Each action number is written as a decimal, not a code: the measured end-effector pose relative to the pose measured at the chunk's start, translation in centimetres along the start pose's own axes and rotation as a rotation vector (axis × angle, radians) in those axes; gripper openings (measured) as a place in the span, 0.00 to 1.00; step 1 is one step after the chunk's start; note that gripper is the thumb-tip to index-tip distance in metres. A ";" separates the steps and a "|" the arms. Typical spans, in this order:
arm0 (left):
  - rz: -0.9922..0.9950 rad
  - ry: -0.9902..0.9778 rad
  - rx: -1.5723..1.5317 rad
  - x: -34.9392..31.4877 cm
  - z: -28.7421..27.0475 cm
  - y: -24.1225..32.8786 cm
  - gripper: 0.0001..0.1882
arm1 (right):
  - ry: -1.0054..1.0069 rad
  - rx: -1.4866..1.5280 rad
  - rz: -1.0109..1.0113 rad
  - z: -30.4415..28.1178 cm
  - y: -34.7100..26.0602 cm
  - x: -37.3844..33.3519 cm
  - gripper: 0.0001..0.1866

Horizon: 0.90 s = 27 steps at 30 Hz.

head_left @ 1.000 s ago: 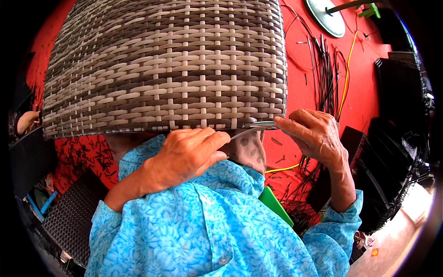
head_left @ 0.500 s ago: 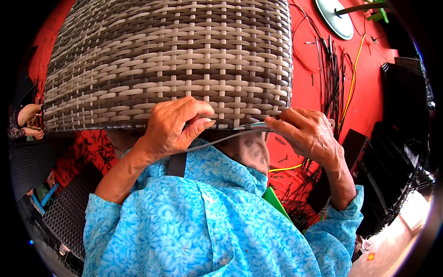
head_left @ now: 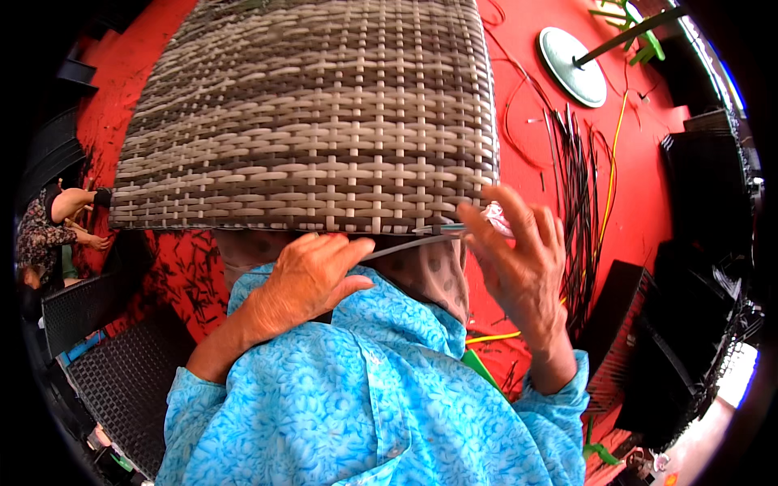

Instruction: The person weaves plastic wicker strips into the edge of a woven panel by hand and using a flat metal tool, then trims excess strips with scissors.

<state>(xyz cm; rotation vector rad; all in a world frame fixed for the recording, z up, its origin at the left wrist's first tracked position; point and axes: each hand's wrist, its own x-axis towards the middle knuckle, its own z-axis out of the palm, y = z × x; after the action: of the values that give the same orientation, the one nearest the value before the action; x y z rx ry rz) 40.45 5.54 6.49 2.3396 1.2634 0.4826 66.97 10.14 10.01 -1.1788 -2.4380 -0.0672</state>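
Observation:
A large woven wicker panel (head_left: 324, 154) in grey and brown strands lies in front of me, its near edge over my lap. From that edge, near its right corner, a flat grey strip (head_left: 413, 242) runs leftward into my left hand (head_left: 312, 279). The strip passes between the bent fingers and thumb there, and its far end is hidden. My right hand (head_left: 523, 259) is lifted just past the panel's right corner, fingers apart and slightly blurred, thumb near the strip. A small pink and white thing (head_left: 497, 219) shows behind its fingers; its kind is unclear.
Dark strands (head_left: 577, 202) and a yellow cord (head_left: 613, 174) lie on the red floor at right, beyond them a round base with a pole (head_left: 572, 69). Black woven pieces (head_left: 689, 324) stand right. At left another person (head_left: 65, 223) sits near dark wicker (head_left: 134, 381).
My right hand has let go of the panel's edge and opened, its fingers rising. My left hand has come down off the edge, slightly right. The panel appears lower and farther within the view.

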 end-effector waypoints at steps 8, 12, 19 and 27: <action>0.083 -0.016 0.127 -3.1 -4.3 1.9 0.16 | -0.189 0.743 -0.218 6.3 -7.2 0.1 0.20; 0.184 0.194 0.440 -2.9 -8.0 5.8 0.15 | -0.173 1.032 -0.115 5.2 -7.4 0.7 0.09; -0.196 -0.009 -0.817 -4.1 -5.4 5.2 0.23 | -0.197 1.178 0.040 -0.4 -6.4 1.1 0.09; -0.181 0.622 -1.433 -4.6 -12.1 0.8 0.16 | -0.182 0.910 -0.079 -1.0 -0.8 -3.4 0.06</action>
<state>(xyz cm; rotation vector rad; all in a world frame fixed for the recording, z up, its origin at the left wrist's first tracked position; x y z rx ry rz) 32.61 3.78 16.65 0.8642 0.7927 1.4837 68.53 6.89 9.67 -0.6754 -2.2062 1.0434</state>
